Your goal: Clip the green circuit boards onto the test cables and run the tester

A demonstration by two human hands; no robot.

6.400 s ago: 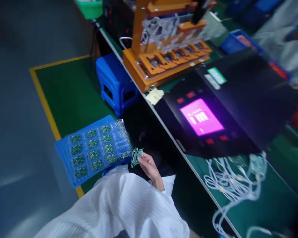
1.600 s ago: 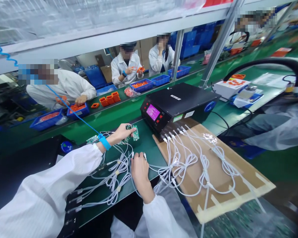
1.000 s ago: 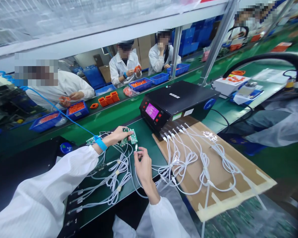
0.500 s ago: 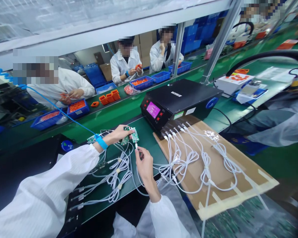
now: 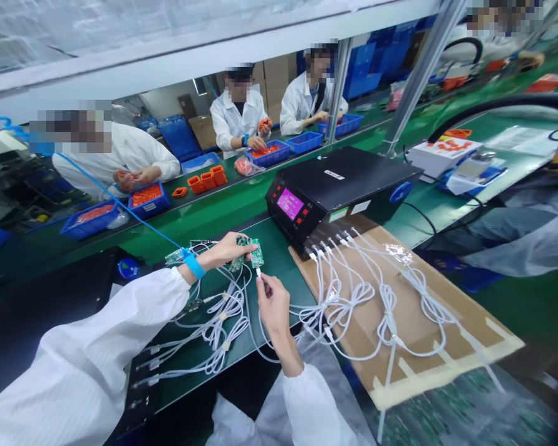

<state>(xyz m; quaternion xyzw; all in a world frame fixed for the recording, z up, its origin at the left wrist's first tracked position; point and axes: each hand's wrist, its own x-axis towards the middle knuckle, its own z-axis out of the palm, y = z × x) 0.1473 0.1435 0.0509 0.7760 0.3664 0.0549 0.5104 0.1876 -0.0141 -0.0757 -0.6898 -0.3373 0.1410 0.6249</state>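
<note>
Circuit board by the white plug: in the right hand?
No, the left hand grips that circuit board; the right hand pinches the plug.

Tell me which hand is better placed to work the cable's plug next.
Probably the right hand: it pinches the white cable plug at the lower edge of the green circuit board, while the left hand holds that board.

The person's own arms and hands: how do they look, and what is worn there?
The sleeves are white, loose and long. The left hand and right hand have no gloves. A light blue band goes around the left wrist, with a thin blue cord attached.
</note>
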